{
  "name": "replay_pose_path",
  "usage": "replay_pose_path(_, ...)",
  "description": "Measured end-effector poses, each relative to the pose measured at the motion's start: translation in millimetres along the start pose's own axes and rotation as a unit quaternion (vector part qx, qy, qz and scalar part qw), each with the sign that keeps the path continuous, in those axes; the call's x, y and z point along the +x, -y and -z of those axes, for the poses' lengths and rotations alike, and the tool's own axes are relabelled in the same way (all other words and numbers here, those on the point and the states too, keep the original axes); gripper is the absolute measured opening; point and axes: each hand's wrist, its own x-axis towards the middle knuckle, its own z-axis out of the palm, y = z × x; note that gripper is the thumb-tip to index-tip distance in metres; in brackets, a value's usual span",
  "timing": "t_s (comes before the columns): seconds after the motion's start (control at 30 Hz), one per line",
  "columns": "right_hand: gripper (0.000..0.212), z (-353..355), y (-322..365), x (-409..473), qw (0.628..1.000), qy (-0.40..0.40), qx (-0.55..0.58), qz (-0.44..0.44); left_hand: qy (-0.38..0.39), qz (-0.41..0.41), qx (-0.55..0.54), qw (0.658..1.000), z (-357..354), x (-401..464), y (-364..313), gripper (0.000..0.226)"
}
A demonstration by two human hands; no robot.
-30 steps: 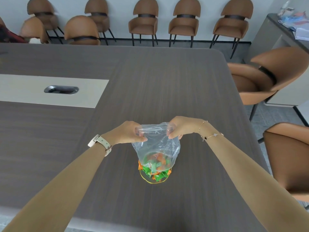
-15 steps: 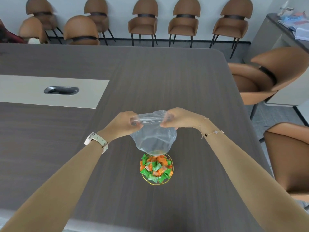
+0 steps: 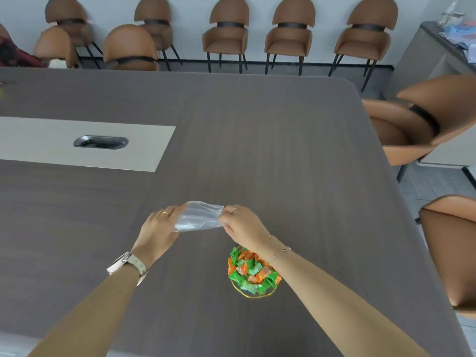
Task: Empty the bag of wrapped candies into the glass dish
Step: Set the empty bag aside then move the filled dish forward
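A clear plastic bag, flat and with no candies visible inside, stretches between my two hands low over the dark table. My left hand grips its left end and my right hand grips its right end. Nearer to me and to the right, a small glass dish with a gold rim holds a heap of green and orange wrapped candies. My right forearm crosses over the dish's upper right edge and hides part of it.
The dark wood table has a pale inset strip with a cable port at the left. Brown chairs stand close along the table's right side and in a row by the far wall. A counter sits at the far right.
The bag let its candies fall into the dish, then rose off it. Both hands carried the bag away from the dish, farther out and left, and lowered it flat toward the table.
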Motion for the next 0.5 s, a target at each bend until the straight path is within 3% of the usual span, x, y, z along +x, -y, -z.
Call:
replay_pose_path(0.1,0.013,-53.3,15.5,-9.7,0.987,0.114,-0.06,0.092,0.142,0.037,0.019,0.989,-25.1,-24.7,21.8,0.084)
replay_pose_path(0.23,0.006,-117.3,41.9,-33.9,0.949,0.234,-0.131,0.167,0.326,-0.002,0.149,0.934,-63.6,-64.6,36.2,0.072)
replay_pose_path(0.5,0.053,-145.6,58.9,-55.0,0.915,0.33,-0.19,0.131,0.403,0.028,0.159,0.901,-94.9,-103.7,51.3,0.077)
